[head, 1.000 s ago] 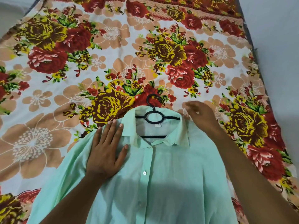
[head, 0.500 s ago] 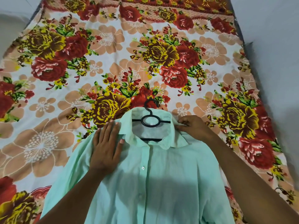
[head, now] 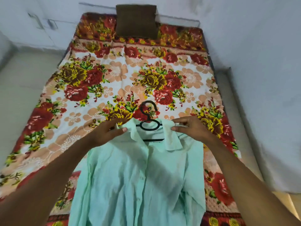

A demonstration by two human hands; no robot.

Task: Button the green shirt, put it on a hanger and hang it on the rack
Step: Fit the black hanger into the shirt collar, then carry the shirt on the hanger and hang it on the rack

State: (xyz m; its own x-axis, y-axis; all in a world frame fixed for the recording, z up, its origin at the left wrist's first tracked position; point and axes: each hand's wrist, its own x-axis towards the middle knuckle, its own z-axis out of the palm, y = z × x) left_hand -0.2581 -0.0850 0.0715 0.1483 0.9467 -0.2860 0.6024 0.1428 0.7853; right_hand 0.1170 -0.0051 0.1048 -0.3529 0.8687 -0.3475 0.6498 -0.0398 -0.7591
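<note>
Right now your two hands grasp the green shirt (head: 138, 173) at its shoulders: your left hand (head: 107, 131) pinches the cloth beside the collar with thumb and curled fingers, and your right hand (head: 189, 128) pinches the opposite shoulder the same way. One black hanger (head: 149, 124) sits inside the neck opening; only its hook, centre loop and a short piece of the bar show, the arms being hidden under the fabric. The shirt hangs from your hands down over the bed (head: 114, 82), and its hem is cut off by the lower edge of view. Along the placket the buttons are blurred and too faint to count. One dark brown pillow (head: 136, 21) lies at the far end of the floral bedsheet. Your forearms cover part of the sleeves.
</note>
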